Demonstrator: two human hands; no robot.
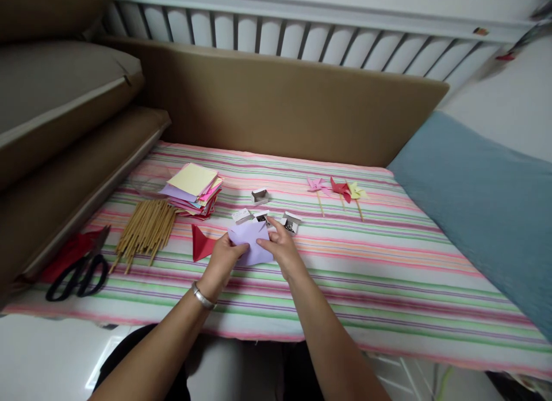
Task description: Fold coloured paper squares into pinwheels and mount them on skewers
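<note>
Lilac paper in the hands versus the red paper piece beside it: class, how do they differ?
The lilac paper is pale purple and held by both the left hand and right hand; the red paper piece is bright red and lies untouched on the striped cloth. The lilac one looks larger. Both look like folded craft paper.

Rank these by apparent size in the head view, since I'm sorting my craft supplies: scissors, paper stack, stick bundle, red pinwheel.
1. stick bundle and paper stack: look alike, no clear order.
2. scissors: slightly smaller, though nearer the camera.
3. red pinwheel: clearly smallest, though farthest.
</note>
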